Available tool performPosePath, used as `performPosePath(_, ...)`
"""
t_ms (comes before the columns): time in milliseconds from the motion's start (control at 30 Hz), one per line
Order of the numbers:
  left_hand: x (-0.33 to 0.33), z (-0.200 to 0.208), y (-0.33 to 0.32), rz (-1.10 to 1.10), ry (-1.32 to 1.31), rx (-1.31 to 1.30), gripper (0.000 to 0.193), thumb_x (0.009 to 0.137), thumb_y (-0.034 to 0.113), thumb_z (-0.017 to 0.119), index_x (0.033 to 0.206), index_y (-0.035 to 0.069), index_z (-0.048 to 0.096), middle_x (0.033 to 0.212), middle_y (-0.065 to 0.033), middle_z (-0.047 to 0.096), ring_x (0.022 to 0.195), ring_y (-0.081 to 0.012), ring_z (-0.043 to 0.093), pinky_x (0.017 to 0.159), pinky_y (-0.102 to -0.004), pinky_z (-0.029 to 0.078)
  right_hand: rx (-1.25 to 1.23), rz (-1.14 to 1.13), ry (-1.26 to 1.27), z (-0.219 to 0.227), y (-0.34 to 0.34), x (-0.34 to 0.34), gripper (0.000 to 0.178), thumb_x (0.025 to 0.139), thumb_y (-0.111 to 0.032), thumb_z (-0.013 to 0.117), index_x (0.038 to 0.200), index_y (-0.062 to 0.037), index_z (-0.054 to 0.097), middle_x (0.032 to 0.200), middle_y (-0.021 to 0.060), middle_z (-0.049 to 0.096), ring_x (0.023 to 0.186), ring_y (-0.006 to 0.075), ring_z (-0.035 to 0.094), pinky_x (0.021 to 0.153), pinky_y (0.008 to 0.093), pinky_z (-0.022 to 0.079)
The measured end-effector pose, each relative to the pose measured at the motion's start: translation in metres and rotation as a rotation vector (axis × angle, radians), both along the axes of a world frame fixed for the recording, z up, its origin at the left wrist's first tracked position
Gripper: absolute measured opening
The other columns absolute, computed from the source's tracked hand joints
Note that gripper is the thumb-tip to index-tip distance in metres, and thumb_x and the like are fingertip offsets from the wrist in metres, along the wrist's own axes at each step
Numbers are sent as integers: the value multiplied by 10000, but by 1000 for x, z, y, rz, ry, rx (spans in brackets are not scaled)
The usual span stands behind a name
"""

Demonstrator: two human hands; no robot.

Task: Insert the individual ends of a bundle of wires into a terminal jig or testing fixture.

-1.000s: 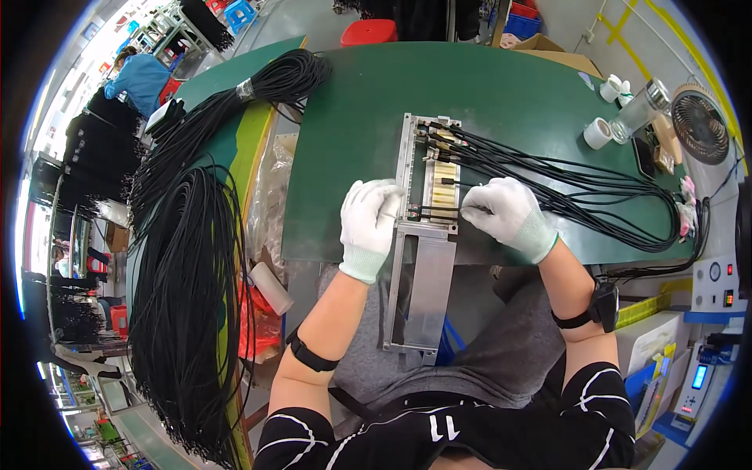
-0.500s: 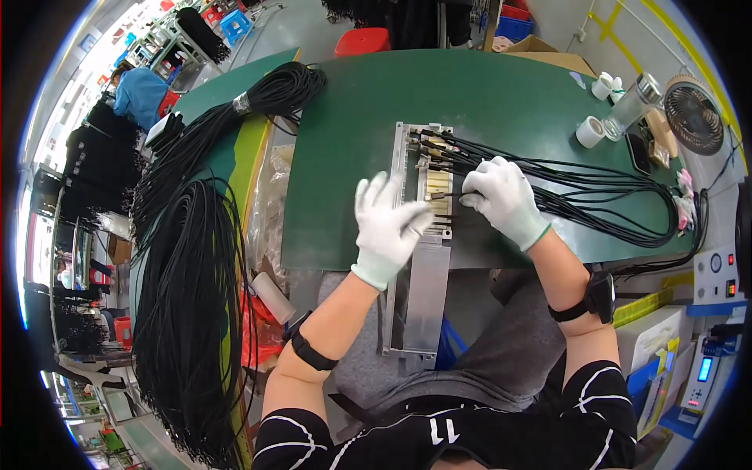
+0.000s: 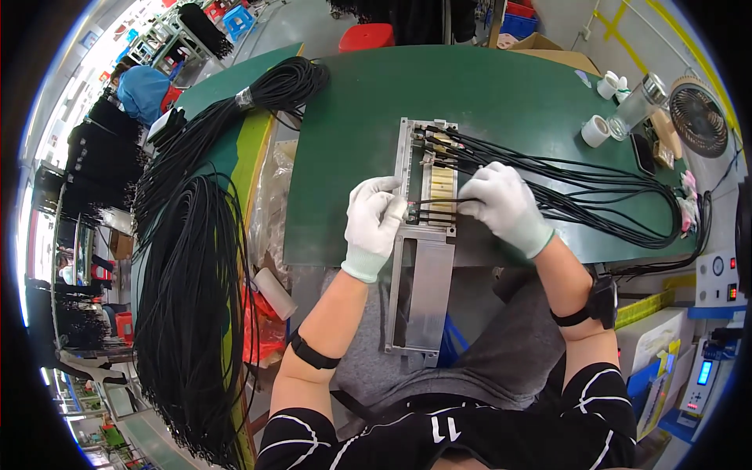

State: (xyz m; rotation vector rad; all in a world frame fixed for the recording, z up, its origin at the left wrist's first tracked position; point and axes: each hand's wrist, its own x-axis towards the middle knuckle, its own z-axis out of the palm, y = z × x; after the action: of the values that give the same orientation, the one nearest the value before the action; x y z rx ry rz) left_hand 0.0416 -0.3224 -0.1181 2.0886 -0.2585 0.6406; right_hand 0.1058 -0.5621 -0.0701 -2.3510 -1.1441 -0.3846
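A metal fixture (image 3: 431, 290) lies across the near edge of the green table, its lower part over my lap. Several black cables (image 3: 576, 168) have their ends in its slotted upper part, beside a row of yellowish blocks (image 3: 442, 185), and loop off to the right. One black cable (image 3: 439, 200) runs straight across the fixture between my hands. White-gloved, my left hand (image 3: 372, 219) pinches its end at the fixture's left rail. On the right of the blocks, my right hand (image 3: 505, 205), gloved too, grips the same cable with curled fingers. The cable's tip is mostly hidden by my left fingers.
Big bundles of black cable (image 3: 192, 298) hang and lie at the left. White tape rolls (image 3: 595, 131), a glass bottle (image 3: 641, 102), a phone (image 3: 641, 153) and a small fan (image 3: 697, 117) stand at the right. A person in blue (image 3: 145, 94) sits far left.
My left hand has gone from spread fingers to a pinch on the cable end at the left rail. The cable now stretches farther left across the fixture; my right hand has lowered slightly.
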Motion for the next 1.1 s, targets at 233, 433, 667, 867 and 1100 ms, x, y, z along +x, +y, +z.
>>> performPosePath(233, 1, 3, 5, 91, -70, 138, 118, 912, 132, 688, 876, 21, 703, 1150, -145, 682, 1147, -279, 576, 992, -390, 458, 52, 86, 262, -11, -1, 4, 85, 814, -147, 728, 875, -91, 712, 807, 64, 667, 821, 281, 588, 778, 395, 466)
performPosePath(433, 5, 0, 3, 234, -12, 113, 104, 892, 150, 686, 872, 49, 700, 1036, -136, 711, 1034, -320, 635, 979, -426, 453, -52, -19, 158, -8, 2, 4, 123, 845, -244, 693, 810, -130, 721, 771, 44, 678, 806, 275, 627, 747, 411, 476)
performPosePath(667, 5, -3, 4, 167, 25, 101, 105, 904, 132, 669, 944, 52, 722, 1035, -155, 710, 1033, -336, 637, 994, -431, 448, -122, -119, 22, -16, 7, 0, 150, 847, -272, 678, 782, -140, 707, 742, 44, 661, 790, 259, 627, 732, 396, 466)
performPosePath(867, 7, -4, 2, 90, -26, 99, 130, 911, 150, 666, 982, 64, 733, 1062, -171, 704, 1050, -346, 634, 1037, -438, 430, -160, -75, 54, -11, 13, -6, 114, 823, -219, 695, 776, -116, 678, 731, 43, 633, 774, 257, 602, 724, 394, 457)
performPosePath(1100, -1, 7, -14, 46, -37, 243, 250, 893, 338, 691, 1070, 183, 776, 1258, -218, 637, 1248, -420, 512, 1124, -499, 340, -144, -40, 17, -12, 11, -6, 101, 821, -206, 699, 789, -117, 663, 746, 41, 629, 777, 261, 598, 725, 398, 456)
